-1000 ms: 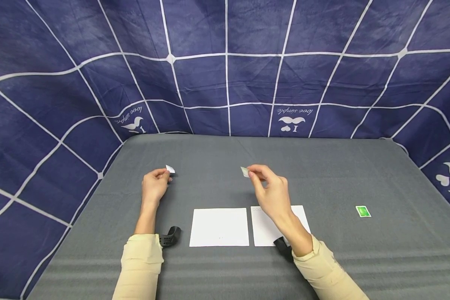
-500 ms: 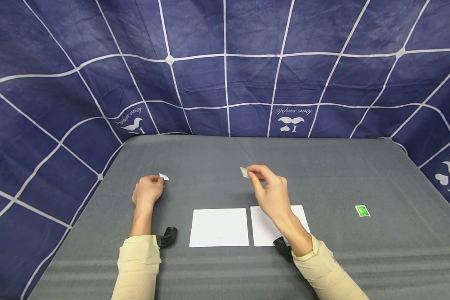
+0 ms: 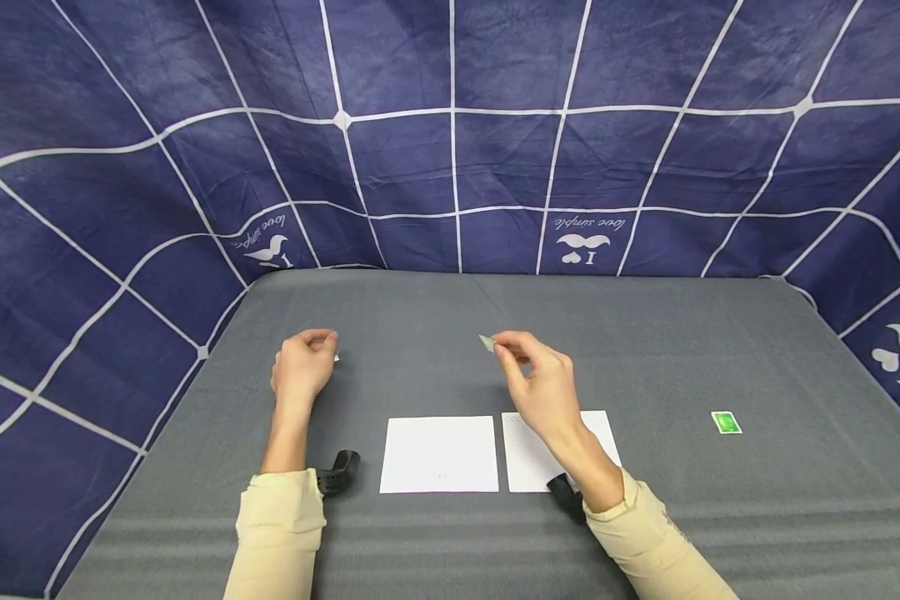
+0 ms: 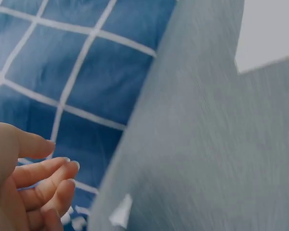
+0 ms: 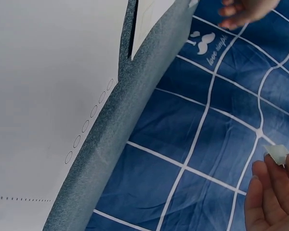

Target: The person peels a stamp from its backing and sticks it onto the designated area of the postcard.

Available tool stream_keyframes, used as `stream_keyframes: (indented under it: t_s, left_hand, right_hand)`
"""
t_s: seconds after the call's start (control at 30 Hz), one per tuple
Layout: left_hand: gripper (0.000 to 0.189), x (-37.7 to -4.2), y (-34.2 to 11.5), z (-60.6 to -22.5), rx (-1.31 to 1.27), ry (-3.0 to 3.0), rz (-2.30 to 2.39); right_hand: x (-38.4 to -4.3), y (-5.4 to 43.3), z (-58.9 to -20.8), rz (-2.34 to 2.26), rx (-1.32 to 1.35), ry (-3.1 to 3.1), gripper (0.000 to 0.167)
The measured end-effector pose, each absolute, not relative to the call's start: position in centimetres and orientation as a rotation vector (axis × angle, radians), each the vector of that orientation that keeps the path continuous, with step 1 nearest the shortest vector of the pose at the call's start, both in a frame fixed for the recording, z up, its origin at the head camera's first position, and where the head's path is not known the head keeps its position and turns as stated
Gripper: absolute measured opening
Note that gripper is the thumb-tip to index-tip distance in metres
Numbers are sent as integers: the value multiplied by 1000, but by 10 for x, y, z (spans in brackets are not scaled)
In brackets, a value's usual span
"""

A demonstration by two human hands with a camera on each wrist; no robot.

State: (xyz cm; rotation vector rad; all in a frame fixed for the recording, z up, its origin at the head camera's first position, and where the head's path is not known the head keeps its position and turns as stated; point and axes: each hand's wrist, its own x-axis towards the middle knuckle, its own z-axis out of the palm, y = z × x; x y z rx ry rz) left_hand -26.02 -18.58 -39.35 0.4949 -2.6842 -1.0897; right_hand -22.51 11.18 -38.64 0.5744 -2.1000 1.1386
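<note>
My left hand hovers over the left part of the table, its fingers loosely bent. In the left wrist view a white slip of paper is apart from the thumb and fingertips, near the cloth. Only a small edge of that slip shows beside the hand in the head view. Between thumb and fingers, my right hand pinches a small pale stamp with a scalloped edge. That hand is raised above the right white envelope, covering part of it. Beside it lies the left white envelope.
A green stamp with a white border lies flat on the grey tablecloth, to the right. A blue gridded curtain rises at the table's back and sides. Each wrist wears a black camera band.
My left hand has moved left, then slightly back right and away from me. It has let go of the white slip it was pinching. The right hand keeps its place with the stamp.
</note>
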Motion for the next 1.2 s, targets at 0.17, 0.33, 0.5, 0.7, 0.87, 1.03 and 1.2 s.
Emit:
stream_keyframes:
  t_s: [0.17, 0.33, 0.5, 0.7, 0.87, 1.03, 1.2]
  left_hand:
    - [28, -255, -157, -379, 262, -2584, -1152]
    - [21, -244, -119, -367, -44, -2473, -1265]
    - [22, -229, -85, -360, -315, -2538, -1376]
    - [31, -217, -65, -360, -484, -2591, -1506]
    - [35, -216, -61, -361, -524, -2564, -1625]
    - [38, -215, -60, -359, -503, -2535, -1834]
    - [38, -213, -59, -358, -483, -2486, -2003]
  right_hand:
    - [-225, 112, -388, 1119, 579, -2098, 9]
    - [-226, 112, -391, 1078, 592, -2080, 9]
    - [-224, 112, -391, 1009, 612, -2057, 13]
    - [-223, 109, -390, 871, 699, -1992, 14]
    - [-221, 104, -389, 784, 705, -1949, 12]
    - [-220, 102, -391, 796, 695, -1940, 12]
    - [-220, 102, -392, 814, 709, -1933, 16]
